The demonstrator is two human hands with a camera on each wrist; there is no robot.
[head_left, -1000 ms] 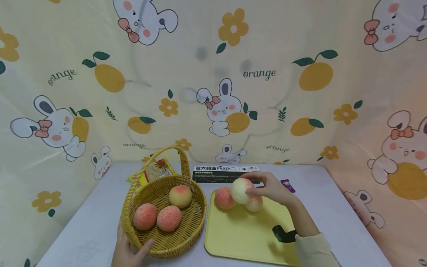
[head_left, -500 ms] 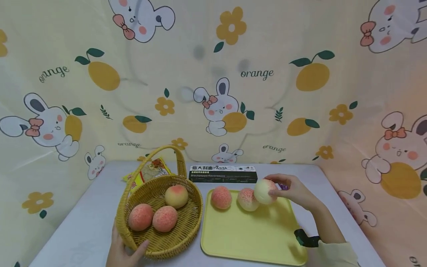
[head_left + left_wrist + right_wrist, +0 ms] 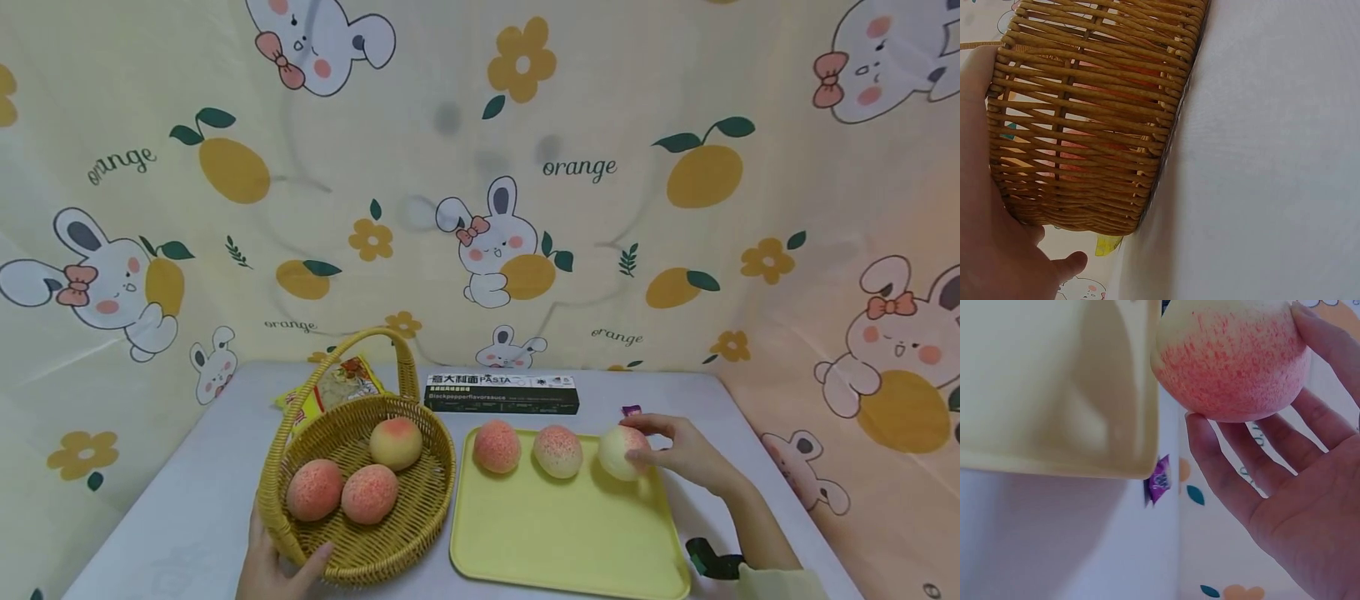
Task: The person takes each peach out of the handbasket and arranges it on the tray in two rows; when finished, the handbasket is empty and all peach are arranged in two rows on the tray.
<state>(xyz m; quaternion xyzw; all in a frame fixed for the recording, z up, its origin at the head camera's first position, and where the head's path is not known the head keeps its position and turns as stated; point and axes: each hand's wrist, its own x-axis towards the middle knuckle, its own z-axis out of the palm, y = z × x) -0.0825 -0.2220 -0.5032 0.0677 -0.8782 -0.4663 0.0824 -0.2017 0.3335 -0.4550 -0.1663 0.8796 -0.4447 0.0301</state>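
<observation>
My right hand grips a pale pink-speckled peach at the far right corner of the yellow tray. In the right wrist view, fingers curl under the peach beside the tray's rim. Two more peaches sit in a row along the tray's far side. My left hand holds the near wall of the wicker basket, which contains three peaches. The left wrist view shows that hand cupped against the basket wall.
A black pasta box lies behind the tray, and a yellow snack packet behind the basket. A small purple wrapper lies off the tray's far right corner. The grey table is hemmed by a printed cloth backdrop.
My right hand carried the peach rightward and down, from above the tray's other two peaches to the tray's far right corner. The left hand stayed on the basket.
</observation>
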